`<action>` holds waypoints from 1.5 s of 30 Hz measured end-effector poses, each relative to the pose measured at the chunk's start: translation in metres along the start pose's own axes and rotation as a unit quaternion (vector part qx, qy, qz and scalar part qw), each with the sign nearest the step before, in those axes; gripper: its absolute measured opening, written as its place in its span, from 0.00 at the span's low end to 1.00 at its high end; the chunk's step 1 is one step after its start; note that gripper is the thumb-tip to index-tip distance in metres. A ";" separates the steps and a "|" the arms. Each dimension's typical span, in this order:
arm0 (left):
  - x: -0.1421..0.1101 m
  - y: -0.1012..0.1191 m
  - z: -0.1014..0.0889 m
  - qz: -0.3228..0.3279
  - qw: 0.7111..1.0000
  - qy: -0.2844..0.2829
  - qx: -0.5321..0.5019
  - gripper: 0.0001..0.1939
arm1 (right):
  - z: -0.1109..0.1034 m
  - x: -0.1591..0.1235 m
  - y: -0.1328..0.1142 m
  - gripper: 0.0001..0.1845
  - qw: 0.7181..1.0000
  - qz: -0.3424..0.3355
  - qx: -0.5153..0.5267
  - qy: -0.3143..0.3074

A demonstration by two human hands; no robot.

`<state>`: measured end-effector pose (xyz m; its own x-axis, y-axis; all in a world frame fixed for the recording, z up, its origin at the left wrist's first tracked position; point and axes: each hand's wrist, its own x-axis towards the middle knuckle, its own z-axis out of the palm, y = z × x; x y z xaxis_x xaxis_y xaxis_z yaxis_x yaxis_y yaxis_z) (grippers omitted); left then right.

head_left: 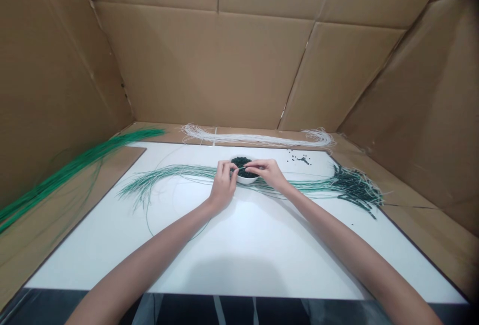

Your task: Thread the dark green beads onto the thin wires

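Observation:
A small white bowl (246, 180) stands in the middle of the white board, heaped with dark green beads (241, 162). Just above its rim, my left hand (223, 183) and my right hand (265, 172) meet. Fingertips of both hands pinch a thin pale strand (240, 168) over the beads. Where the strand's ends run is hidden by my fingers. Behind my hands, a long sheaf of green-and-white strands (172, 174) lies across the board and passes behind the bowl.
A white strand bundle (254, 138) lies along the back, and a bright green bundle (75, 175) spreads at left. Bead-threaded strands (355, 188) pile up at right, with loose beads (299, 159) nearby. Cardboard walls surround the white board (239, 245).

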<state>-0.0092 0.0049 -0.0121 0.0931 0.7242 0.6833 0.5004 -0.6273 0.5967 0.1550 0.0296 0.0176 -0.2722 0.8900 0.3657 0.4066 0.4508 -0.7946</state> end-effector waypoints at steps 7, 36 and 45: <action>0.000 0.000 0.000 0.003 1.000 -0.002 -0.002 0.05 | 0.000 -0.001 0.002 0.15 0.999 0.011 0.039 -0.015; 0.001 0.001 0.001 0.023 0.999 -0.002 0.022 0.04 | 0.002 -0.004 -0.004 0.12 0.997 -0.050 -0.065 -0.005; 0.001 0.002 0.001 0.030 0.999 0.004 0.038 0.04 | 0.006 -0.006 -0.002 0.08 0.981 -0.126 -0.140 0.049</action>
<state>-0.0076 0.0041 -0.0106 0.1188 0.6835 0.7202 0.5588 -0.6456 0.5206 0.1507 0.0230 0.0145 -0.3152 0.7438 0.5894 0.5645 0.6462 -0.5136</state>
